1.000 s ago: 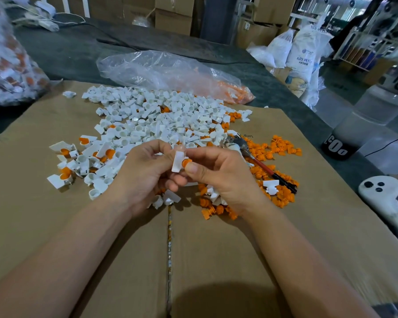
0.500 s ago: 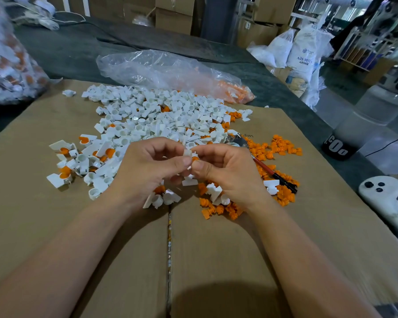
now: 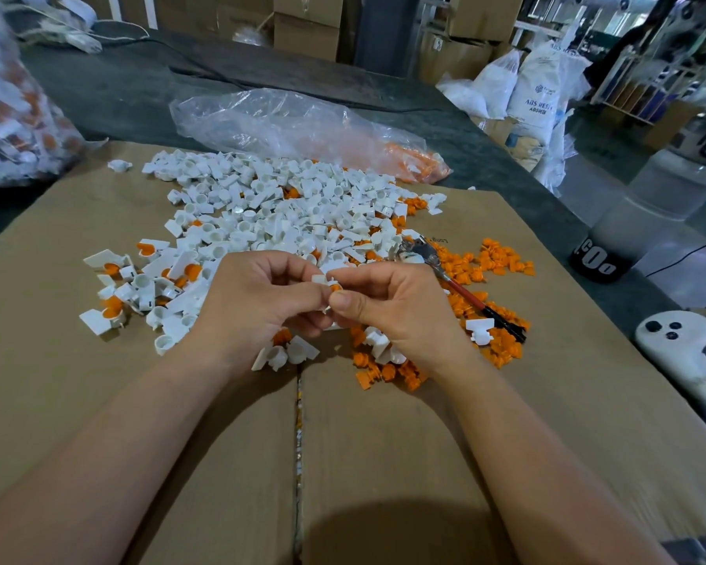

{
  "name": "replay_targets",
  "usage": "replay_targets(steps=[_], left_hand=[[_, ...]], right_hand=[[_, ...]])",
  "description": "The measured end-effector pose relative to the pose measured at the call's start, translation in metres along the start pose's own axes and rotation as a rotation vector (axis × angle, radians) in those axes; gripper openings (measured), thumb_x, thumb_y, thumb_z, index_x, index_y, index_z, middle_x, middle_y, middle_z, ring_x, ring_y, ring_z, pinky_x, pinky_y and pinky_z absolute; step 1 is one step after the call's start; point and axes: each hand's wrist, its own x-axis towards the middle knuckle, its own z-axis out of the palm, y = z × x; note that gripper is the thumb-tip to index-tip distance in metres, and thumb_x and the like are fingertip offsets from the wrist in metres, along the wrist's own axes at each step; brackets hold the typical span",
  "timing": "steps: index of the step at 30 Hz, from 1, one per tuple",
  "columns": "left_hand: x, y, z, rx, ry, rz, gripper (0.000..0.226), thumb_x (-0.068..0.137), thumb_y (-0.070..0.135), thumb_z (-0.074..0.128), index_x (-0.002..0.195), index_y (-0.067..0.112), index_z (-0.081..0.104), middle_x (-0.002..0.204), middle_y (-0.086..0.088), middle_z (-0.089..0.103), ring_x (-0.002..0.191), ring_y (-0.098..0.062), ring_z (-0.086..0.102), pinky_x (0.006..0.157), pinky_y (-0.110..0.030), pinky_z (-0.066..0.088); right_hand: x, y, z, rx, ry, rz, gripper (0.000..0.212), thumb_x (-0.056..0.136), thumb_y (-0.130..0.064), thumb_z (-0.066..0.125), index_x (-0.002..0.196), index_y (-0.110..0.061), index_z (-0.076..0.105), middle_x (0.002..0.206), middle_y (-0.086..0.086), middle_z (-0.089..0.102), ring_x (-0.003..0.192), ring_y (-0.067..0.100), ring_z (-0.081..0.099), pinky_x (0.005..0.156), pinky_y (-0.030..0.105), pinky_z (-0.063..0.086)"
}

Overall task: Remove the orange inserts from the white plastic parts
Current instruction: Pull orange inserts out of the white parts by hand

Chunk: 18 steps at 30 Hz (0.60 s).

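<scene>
Hands meet just in front of the pile of white plastic parts (image 3: 270,205), which lies on a cardboard-covered surface (image 3: 78,401). The left hand (image 3: 257,303) holds one white part (image 3: 318,279) in a narrow pinching grip. The right hand (image 3: 392,307) pinches the orange insert (image 3: 336,287) seated in that part.

To do this step well, the left hand should probably hold the part steady while the right pulls the insert straight out, perhaps with a slight twist.

Freed orange inserts (image 3: 494,263) lie right of the pile, with a red-handled tool (image 3: 461,293) among them. Beyond the pile to the right, a white sack (image 3: 536,104) reads "ABS RES", the rest hidden. A dark container (image 3: 596,258) right of the pile shows roughly "CO".
</scene>
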Motion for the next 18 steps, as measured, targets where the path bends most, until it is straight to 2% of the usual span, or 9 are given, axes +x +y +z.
replay_targets(steps=[2, 4, 6, 8, 11, 15, 18], left_hand=[[0.001, 0.0, -0.001, -0.033, 0.007, -0.038, 0.013, 0.074, -0.008, 0.067, 0.066, 0.001, 0.062, 0.05, -0.009, 0.063, 0.043, -0.014, 0.061, 0.042, -0.019, 0.05], [0.002, 0.0, -0.003, -0.07, 0.024, -0.073, 0.012, 0.074, -0.007, 0.066, 0.066, 0.001, 0.062, 0.051, -0.01, 0.062, 0.043, -0.015, 0.06, 0.042, -0.019, 0.049], [0.003, -0.001, -0.004, -0.11, 0.038, -0.112, 0.012, 0.073, -0.007, 0.066, 0.065, 0.001, 0.063, 0.052, -0.012, 0.062, 0.044, -0.017, 0.061, 0.042, -0.019, 0.049], [0.002, -0.002, -0.003, -0.11, 0.024, -0.138, 0.011, 0.073, -0.007, 0.066, 0.066, 0.0, 0.063, 0.051, -0.012, 0.061, 0.043, -0.016, 0.06, 0.041, -0.018, 0.048], [0.003, -0.001, -0.004, -0.109, 0.002, -0.164, 0.012, 0.073, -0.007, 0.066, 0.065, 0.001, 0.062, 0.049, -0.012, 0.061, 0.041, -0.015, 0.059, 0.04, -0.017, 0.047], [0.003, 0.001, -0.005, -0.123, -0.021, -0.198, 0.018, 0.073, -0.009, 0.065, 0.06, 0.003, 0.062, 0.051, -0.013, 0.062, 0.041, -0.015, 0.06, 0.039, -0.016, 0.046], [0.003, 0.001, -0.005, -0.127, -0.031, -0.219, 0.019, 0.072, -0.01, 0.065, 0.059, 0.004, 0.063, 0.051, -0.013, 0.062, 0.04, -0.015, 0.059, 0.038, -0.016, 0.046]], right_hand=[[0.0, 0.001, 0.0, -0.015, 0.002, -0.017, 0.028, 0.061, -0.024, 0.07, 0.088, -0.026, 0.065, 0.077, -0.01, 0.069, 0.076, 0.005, 0.067, 0.073, 0.019, 0.054], [0.0, 0.002, 0.0, -0.027, 0.008, -0.063, 0.033, 0.065, -0.013, 0.073, 0.094, -0.027, 0.064, 0.087, -0.006, 0.069, 0.085, 0.009, 0.067, 0.079, 0.024, 0.054], [-0.001, 0.004, 0.001, -0.018, 0.023, -0.117, 0.036, 0.07, 0.001, 0.071, 0.094, -0.025, 0.065, 0.084, -0.011, 0.07, 0.083, 0.006, 0.068, 0.075, 0.021, 0.054], [-0.001, 0.007, 0.003, -0.065, 0.065, -0.168, 0.036, 0.072, 0.005, 0.07, 0.092, -0.024, 0.066, 0.078, -0.013, 0.07, 0.079, 0.005, 0.068, 0.073, 0.019, 0.053], [0.0, 0.01, 0.006, -0.182, 0.133, -0.224, 0.036, 0.071, 0.002, 0.073, 0.092, -0.027, 0.066, 0.085, -0.012, 0.067, 0.082, 0.007, 0.067, 0.078, 0.025, 0.055], [0.001, 0.01, 0.004, -0.32, 0.17, -0.344, 0.033, 0.07, -0.005, 0.073, 0.1, -0.017, 0.067, 0.082, -0.015, 0.065, 0.08, 0.007, 0.065, 0.074, 0.029, 0.055], [0.002, 0.011, 0.003, -0.453, 0.18, -0.398, 0.022, 0.071, -0.008, 0.072, 0.093, -0.01, 0.072, 0.079, -0.003, 0.068, 0.075, 0.01, 0.064, 0.069, 0.032, 0.054]])
